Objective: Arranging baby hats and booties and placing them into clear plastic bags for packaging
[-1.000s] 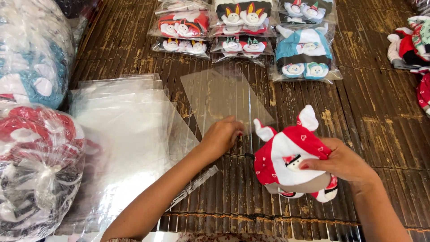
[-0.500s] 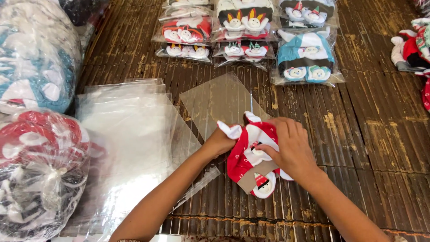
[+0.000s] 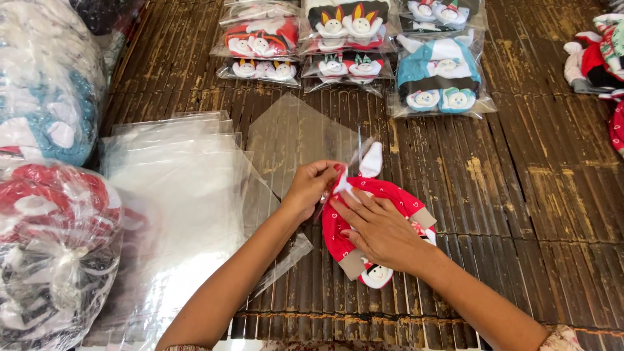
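A red and white soft baby item with a cardboard insert (image 3: 390, 198) lies on the dark slatted floor, its top at the mouth of a clear plastic sleeve (image 3: 296, 133). My right hand (image 3: 380, 229) presses flat on the red item. My left hand (image 3: 311, 187) pinches the sleeve's open edge beside the item's white ear-shaped tip.
A stack of clear sleeves (image 3: 175, 195) lies to the left. Large bags stuffed with red and blue soft items (image 3: 45, 247) stand at the far left. Packed sets in clear bags (image 3: 442, 71) line the top. Loose red items (image 3: 601, 58) sit at the right edge.
My right hand has carried the red item leftward from the right side to the clear sleeve and laid it down. My left hand has stayed at the sleeve's edge.
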